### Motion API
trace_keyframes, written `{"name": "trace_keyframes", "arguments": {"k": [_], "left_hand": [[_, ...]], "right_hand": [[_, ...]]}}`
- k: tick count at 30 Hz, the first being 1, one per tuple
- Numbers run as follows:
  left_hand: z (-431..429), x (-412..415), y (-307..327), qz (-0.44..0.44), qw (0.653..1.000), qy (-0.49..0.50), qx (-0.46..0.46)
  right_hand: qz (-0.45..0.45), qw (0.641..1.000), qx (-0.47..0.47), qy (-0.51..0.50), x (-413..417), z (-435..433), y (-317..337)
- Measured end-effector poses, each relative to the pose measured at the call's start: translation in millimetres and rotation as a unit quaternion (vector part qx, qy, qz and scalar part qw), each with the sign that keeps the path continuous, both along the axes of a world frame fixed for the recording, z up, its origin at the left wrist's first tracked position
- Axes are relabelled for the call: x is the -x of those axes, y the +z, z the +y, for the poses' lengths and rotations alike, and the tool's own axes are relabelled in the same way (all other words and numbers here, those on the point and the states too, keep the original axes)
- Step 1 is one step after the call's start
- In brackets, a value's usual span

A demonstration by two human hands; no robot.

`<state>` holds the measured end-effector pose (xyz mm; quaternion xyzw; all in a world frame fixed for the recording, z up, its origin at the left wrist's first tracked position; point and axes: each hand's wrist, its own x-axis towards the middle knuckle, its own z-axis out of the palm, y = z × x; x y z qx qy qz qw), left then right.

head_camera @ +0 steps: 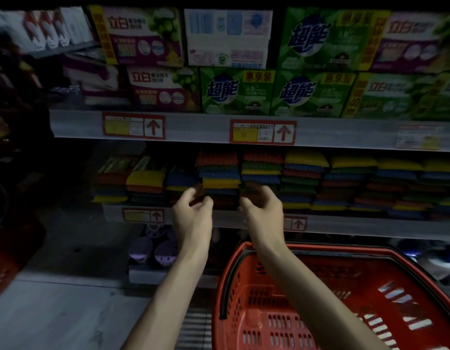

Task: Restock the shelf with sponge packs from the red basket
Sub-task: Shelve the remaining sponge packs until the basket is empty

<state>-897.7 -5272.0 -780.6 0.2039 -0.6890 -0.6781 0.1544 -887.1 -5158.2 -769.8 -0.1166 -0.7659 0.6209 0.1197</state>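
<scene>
Stacks of sponge packs (220, 173) in red, green, blue and yellow fill the middle shelf (370, 224). My left hand (193, 210) and my right hand (263, 208) hover at the shelf's front edge, one on each side of the lower part of a central stack. The fingers of both hands are loosely curled, and I see nothing held in them. The red basket (307, 251) sits at the lower right under my right forearm. Its visible inside shows only bare plastic mesh.
Boxes of detergent (236, 92) crowd the shelf above, which carries red price tags (263, 132) on its front edge. Purple items (153, 248) lie on the bottom shelf. Pale floor (54, 317) spreads to the left, with dark goods (6, 109) at the far left.
</scene>
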Motion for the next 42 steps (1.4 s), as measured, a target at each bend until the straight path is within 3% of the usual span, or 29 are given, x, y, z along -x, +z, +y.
{"name": "trace_keyframes", "arguments": {"k": [22,24,26,28,31,33,37,42], "left_hand": [[-1,0,9,0.000,0.999,-0.038,-0.025],[-3,-1,7,0.001,0.999,-0.036,0.002],[-4,-7,6,0.013,0.997,-0.021,0.077],[-6,-16,1,0.059,0.972,-0.006,0.226],[-13,-20,-13,0.133,0.874,-0.030,0.466],[-18,-19,-22,0.148,0.815,-0.049,0.558],[-21,-21,-31,0.144,0.762,-0.077,0.627],[-22,-19,-33,0.141,0.752,-0.076,0.640]], "right_hand": [[0.023,0.999,-0.023,0.034,-5,-15,-1],[0.031,0.997,-0.061,0.026,-9,-15,0],[0.057,0.984,-0.171,0.008,-13,-13,-2],[0.099,0.942,-0.319,0.016,-16,-10,-7],[0.152,0.866,-0.474,0.051,-15,-3,-16],[0.167,0.827,-0.534,0.060,-14,0,-21],[0.151,0.796,-0.579,0.090,-12,4,-29],[0.147,0.790,-0.585,0.113,-11,3,-29]]}}
